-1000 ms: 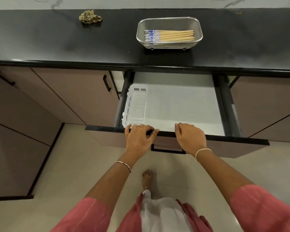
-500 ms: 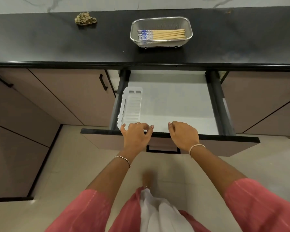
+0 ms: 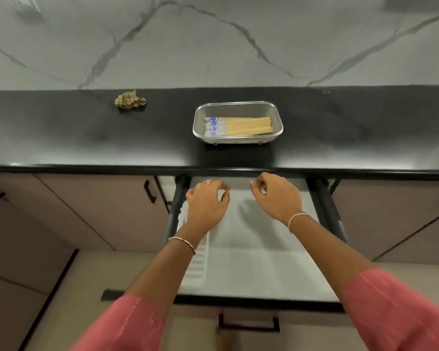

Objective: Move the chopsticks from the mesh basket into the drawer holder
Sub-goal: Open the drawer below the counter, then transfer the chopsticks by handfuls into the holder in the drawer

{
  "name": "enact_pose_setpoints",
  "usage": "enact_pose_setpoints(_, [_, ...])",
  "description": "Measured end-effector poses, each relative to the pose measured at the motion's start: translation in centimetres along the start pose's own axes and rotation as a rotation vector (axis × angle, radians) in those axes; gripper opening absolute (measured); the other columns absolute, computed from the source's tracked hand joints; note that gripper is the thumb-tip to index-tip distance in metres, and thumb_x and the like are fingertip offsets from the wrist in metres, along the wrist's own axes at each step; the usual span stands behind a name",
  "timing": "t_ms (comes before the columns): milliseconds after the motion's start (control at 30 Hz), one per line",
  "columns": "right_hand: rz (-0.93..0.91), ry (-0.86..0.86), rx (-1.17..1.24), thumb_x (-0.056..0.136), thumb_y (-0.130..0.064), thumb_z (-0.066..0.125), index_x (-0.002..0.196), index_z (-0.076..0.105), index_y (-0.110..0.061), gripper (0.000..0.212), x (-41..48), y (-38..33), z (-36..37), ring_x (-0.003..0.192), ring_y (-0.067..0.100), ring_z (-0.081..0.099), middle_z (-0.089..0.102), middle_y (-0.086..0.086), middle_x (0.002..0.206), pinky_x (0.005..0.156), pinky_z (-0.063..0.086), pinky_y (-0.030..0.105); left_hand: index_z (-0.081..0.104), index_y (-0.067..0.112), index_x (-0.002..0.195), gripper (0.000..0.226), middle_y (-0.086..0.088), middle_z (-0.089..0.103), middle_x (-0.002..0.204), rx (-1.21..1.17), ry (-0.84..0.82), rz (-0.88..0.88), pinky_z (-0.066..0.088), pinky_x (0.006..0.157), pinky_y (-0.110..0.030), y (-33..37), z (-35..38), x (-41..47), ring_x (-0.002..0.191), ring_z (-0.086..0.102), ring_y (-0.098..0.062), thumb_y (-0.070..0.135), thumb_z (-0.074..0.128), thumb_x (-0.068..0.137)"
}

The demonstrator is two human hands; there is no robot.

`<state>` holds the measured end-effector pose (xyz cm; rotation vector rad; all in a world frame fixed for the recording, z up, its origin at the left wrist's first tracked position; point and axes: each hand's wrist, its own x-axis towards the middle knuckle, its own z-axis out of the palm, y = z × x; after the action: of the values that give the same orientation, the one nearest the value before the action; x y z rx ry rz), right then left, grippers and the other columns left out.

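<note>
Several wooden chopsticks [image 3: 241,125] with blue-and-white patterned ends lie side by side in a metal mesh basket [image 3: 276,115] on the black counter. Below it the drawer [image 3: 261,300] stands pulled out. A white slotted plastic holder [image 3: 197,267] lies along the drawer's left side, partly hidden by my left forearm. My left hand [image 3: 205,205] and my right hand [image 3: 276,197] hover over the back of the drawer, just under the counter edge. Both hold nothing, fingers loosely curled and apart.
A crumpled brownish cloth [image 3: 129,99] lies on the black counter [image 3: 86,133] at the left. A marble wall rises behind. Closed cabinet doors with black handles [image 3: 150,191] flank the drawer. The drawer's black pull handle [image 3: 249,323] faces me.
Both hands let go of the drawer's front edge and moved up and forward over the drawer toward the counter. The view tilted up, so the wall now shows.
</note>
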<state>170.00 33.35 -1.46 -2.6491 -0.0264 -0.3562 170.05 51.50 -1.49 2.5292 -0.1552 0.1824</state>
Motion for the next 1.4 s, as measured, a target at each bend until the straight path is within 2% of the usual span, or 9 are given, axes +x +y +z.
enact_pose_setpoints(100, [-0.105, 0.000, 0.056, 0.092, -0.029, 0.054, 0.091, 0.062, -0.019, 0.013, 5.6, -0.1, -1.3, 0.079, 0.018, 0.059, 0.062, -0.006, 0.083, 0.066, 0.041, 0.026, 0.067, 0.023, 0.109, 0.021, 0.001, 0.062, 0.114, -0.078, 0.011, 0.089, 0.047, 0.093, -0.039, 0.0, -0.4, 5.3, 0.110, 0.054, -0.019, 0.023, 0.059, 0.090])
enact_pose_setpoints(167, [-0.152, 0.013, 0.061, 0.092, -0.025, 0.054, 0.095, 0.065, -0.018, 0.013, 9.3, -0.2, -1.9, 0.084, 0.018, 0.061, 0.067, -0.002, 0.090, 0.070, 0.049, 0.030, 0.063, 0.022, 0.116, 0.027, -0.001, 0.058, 0.121, -0.067, 0.015, 0.127, 0.048, 0.094, -0.039, 0.0, -0.4, 8.4, 0.114, 0.051, -0.019, 0.021, 0.060, 0.089])
enact_pose_setpoints(300, [-0.195, -0.044, 0.004, 0.090, -0.022, 0.058, 0.101, 0.067, -0.015, 0.015, 16.4, 0.1, -2.1, 0.094, 0.021, 0.062, 0.069, 0.003, 0.102, 0.079, 0.050, 0.032, 0.046, 0.025, 0.137, 0.046, 0.000, 0.046, 0.140, 0.101, 0.016, 0.178, 0.035, 0.107, -0.041, -0.3, 0.1, 13.1, 0.130, 0.039, -0.020, 0.023, 0.056, 0.092])
enact_pose_setpoints(400, [-0.230, -0.130, -0.105, 0.087, -0.026, 0.063, 0.107, 0.065, -0.017, 0.022, 20.8, 0.6, -1.4, 0.103, 0.022, 0.061, 0.067, 0.003, 0.109, 0.089, 0.050, 0.036, 0.043, 0.024, 0.142, 0.048, 0.001, 0.042, 0.145, 0.204, 0.041, 0.196, 0.023, 0.112, -0.043, -1.0, 1.2, 15.5, 0.136, 0.034, -0.017, 0.027, 0.052, 0.095])
enact_pose_setpoints(567, [-0.276, -0.321, -0.280, 0.081, -0.031, 0.067, 0.114, 0.061, -0.019, 0.035, 25.7, 1.1, 0.9, 0.109, 0.024, 0.056, 0.060, 0.004, 0.115, 0.094, 0.048, 0.039, 0.058, 0.022, 0.128, 0.038, -0.001, 0.056, 0.137, 0.245, 0.131, 0.224, 0.018, 0.112, -0.058, -2.7, 3.6, 18.7, 0.137, 0.041, -0.022, 0.036, 0.057, 0.092])
enact_pose_setpoints(700, [-0.331, -0.396, -0.362, 0.079, -0.029, 0.067, 0.118, 0.058, -0.018, 0.041, 27.7, 1.0, 2.9, 0.112, 0.025, 0.054, 0.058, 0.005, 0.118, 0.093, 0.045, 0.036, 0.065, 0.023, 0.117, 0.033, 0.004, 0.064, 0.123, 0.251, 0.158, 0.260, 0.018, 0.113, -0.053, -3.6, 4.5, 19.9, 0.125, 0.051, -0.019, 0.042, 0.056, 0.092])
enact_pose_setpoints(900, [-0.476, -0.481, -0.511, 0.077, -0.023, 0.067, 0.118, 0.046, -0.014, 0.047, 29.3, 1.0, 4.5, 0.111, 0.027, 0.054, 0.054, 0.008, 0.121, 0.090, 0.048, 0.038, 0.068, 0.026, 0.101, 0.017, 0.006, 0.068, 0.106, 0.196, 0.221, 0.303, 0.033, 0.108, -0.053, -4.0, 4.8, 20.7, 0.107, 0.061, -0.018, 0.036, 0.060, 0.089])
enact_pose_setpoints(1233, [-0.775, -0.420, -0.696, 0.093, -0.011, 0.050, 0.120, 0.045, -0.014, 0.027, 30.0, 1.1, 5.6, 0.101, 0.028, 0.060, 0.058, 0.010, 0.115, 0.081, 0.051, 0.038, 0.070, 0.026, 0.098, 0.014, 0.006, 0.072, 0.097, 0.221, 0.265, 0.329, 0.038, 0.106, -0.052, -4.1, 4.9, 20.9, 0.096, 0.066, -0.016, 0.033, 0.066, 0.087])
enact_pose_setpoints(1400, [-0.738, -0.407, -0.721, 0.094, -0.003, 0.044, 0.123, 0.044, -0.010, 0.029, 29.4, 1.2, 4.6, 0.105, 0.027, 0.060, 0.059, 0.009, 0.116, 0.084, 0.052, 0.037, 0.069, 0.024, 0.098, 0.016, 0.005, 0.071, 0.097, 0.234, 0.248, 0.323, 0.038, 0.105, -0.054, -3.8, 4.6, 20.8, 0.097, 0.065, -0.018, 0.034, 0.068, 0.085])
